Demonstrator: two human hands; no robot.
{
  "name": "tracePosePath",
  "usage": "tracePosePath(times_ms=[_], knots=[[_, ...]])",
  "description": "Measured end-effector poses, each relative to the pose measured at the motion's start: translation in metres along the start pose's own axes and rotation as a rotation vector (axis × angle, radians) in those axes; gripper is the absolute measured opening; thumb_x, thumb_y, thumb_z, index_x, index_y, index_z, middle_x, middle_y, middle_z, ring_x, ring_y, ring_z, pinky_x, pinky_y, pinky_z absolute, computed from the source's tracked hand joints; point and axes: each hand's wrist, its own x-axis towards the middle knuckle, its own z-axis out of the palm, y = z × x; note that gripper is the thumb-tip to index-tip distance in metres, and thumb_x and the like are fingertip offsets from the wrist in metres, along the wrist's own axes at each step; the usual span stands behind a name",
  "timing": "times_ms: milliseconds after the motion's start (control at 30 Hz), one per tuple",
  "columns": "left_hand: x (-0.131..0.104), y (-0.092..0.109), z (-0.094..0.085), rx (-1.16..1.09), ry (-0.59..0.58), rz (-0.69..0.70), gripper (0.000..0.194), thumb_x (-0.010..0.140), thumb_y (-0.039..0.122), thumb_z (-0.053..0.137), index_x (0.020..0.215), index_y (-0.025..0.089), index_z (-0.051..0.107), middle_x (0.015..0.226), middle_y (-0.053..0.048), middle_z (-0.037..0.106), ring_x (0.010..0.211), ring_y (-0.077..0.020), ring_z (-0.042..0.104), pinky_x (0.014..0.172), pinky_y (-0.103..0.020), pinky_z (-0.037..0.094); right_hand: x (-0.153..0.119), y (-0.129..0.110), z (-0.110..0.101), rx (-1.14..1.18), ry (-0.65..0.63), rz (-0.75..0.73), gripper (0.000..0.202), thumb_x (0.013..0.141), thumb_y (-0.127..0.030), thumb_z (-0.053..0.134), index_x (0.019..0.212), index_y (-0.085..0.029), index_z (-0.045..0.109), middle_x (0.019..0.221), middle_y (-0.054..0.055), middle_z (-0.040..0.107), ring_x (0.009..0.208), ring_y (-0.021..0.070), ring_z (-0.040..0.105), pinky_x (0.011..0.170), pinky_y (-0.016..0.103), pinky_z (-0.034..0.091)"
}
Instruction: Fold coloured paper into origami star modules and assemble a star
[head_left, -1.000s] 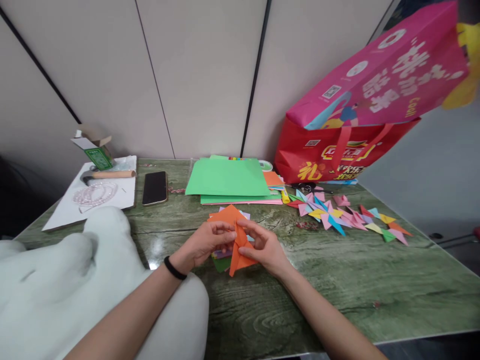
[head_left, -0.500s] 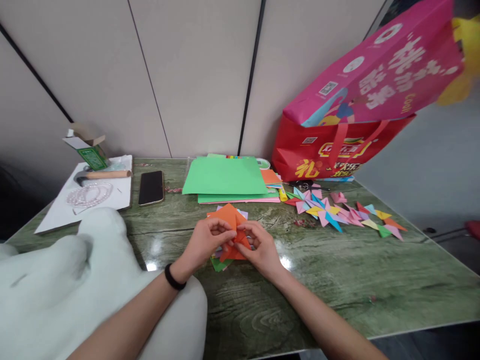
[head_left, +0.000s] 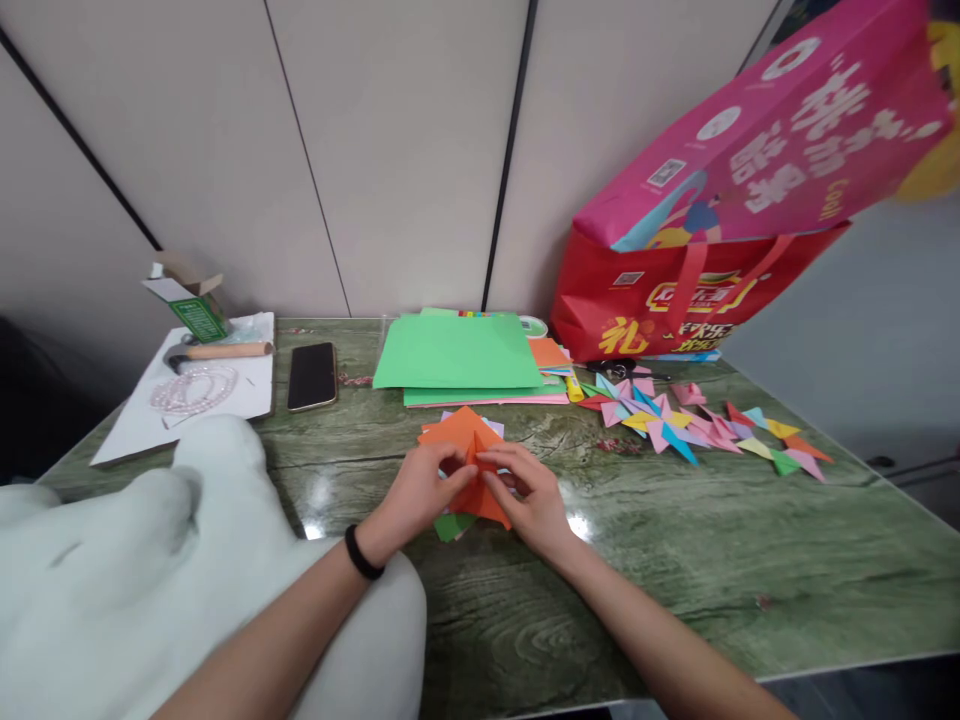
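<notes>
A partly folded sheet of orange paper [head_left: 466,428] lies on a small pile of coloured paper sheets [head_left: 453,527], its creased middle raised between my hands. On its left side my left hand [head_left: 429,488], with a black band on the wrist, pinches the fold between thumb and fingers. From the right, my right hand [head_left: 531,492] grips the same paper with thumb and bent fingers. The fingertips of both hands nearly meet at the centre crease. Parts of the orange paper are covered by my fingers.
Behind my hands lie green sheets [head_left: 461,350]. To the right are folded paper pieces [head_left: 664,420], scissors [head_left: 619,370] and a red gift bag [head_left: 637,300]. A phone [head_left: 313,375], a hammer [head_left: 225,351] and a green box [head_left: 199,312] are leftward; a large white plush [head_left: 217,580] fills the near left.
The folds of the orange paper have shifted: its middle now stands up as a ridge between my fingertips. My view has turned slightly left.
</notes>
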Motion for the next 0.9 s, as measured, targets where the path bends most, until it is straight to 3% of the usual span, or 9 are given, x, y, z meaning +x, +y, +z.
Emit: tracePosePath(times_ms=[200, 333, 500, 733, 900], knots=[[0.005, 0.0003, -0.0036, -0.01, 0.027, -0.001, 0.026, 0.076, 0.028, 0.05, 0.056, 0.013, 0.059, 0.062, -0.003, 0.059, 0.064, -0.0155, 0.051, 0.059, -0.025, 0.038, 0.003, 0.006, 0.0016, 0.163, 0.046, 0.072, 0.02, 0.076, -0.019, 0.058, 0.095, -0.024, 0.063, 0.1, 0.006, 0.056, 0.091, 0.0166, 0.057, 0.069, 0.025, 0.051], [0.0042, 0.0009, -0.0039, -0.201, 0.059, -0.011, 0.017, 0.073, 0.028, 0.055, 0.067, 0.013, 0.061, 0.068, -0.003, 0.061, 0.065, -0.0142, 0.053, 0.063, -0.025, 0.041, 0.0038, 0.0078, 0.0018, 0.198, 0.048, 0.072, 0.019, 0.075, -0.02, 0.06, 0.093, -0.024, 0.064, 0.099, 0.006, 0.057, 0.092, 0.0169, 0.057, 0.068, 0.024, 0.051], [0.0025, -0.002, -0.0018, -0.321, 0.028, -0.082, 0.013, 0.07, 0.025, 0.059, 0.069, 0.012, 0.06, 0.068, -0.003, 0.06, 0.063, -0.0132, 0.054, 0.062, -0.025, 0.043, 0.0041, 0.0081, 0.0012, 0.166, 0.059, 0.097, 0.013, 0.074, -0.017, 0.06, 0.084, -0.022, 0.067, 0.09, 0.005, 0.063, 0.084, 0.0157, 0.06, 0.061, 0.022, 0.05], [0.0036, -0.0004, -0.0025, -0.31, 0.05, -0.013, 0.015, 0.071, 0.027, 0.059, 0.07, 0.012, 0.06, 0.071, -0.004, 0.06, 0.066, -0.0135, 0.053, 0.064, -0.025, 0.043, 0.0039, 0.0015, 0.0024, 0.094, 0.034, 0.028, 0.012, 0.072, -0.014, 0.06, 0.08, -0.02, 0.066, 0.086, 0.005, 0.064, 0.078, 0.0156, 0.061, 0.059, 0.023, 0.051], [0.0033, -0.0015, -0.0018, -0.337, 0.056, -0.02, 0.01, 0.07, 0.022, 0.059, 0.07, 0.012, 0.06, 0.072, -0.004, 0.06, 0.068, -0.0134, 0.053, 0.065, -0.026, 0.043, 0.0018, 0.0016, 0.0049, 0.103, 0.043, 0.07, 0.011, 0.071, -0.016, 0.061, 0.082, -0.02, 0.062, 0.085, 0.004, 0.063, 0.069, 0.0132, 0.06, 0.056, 0.022, 0.05]])
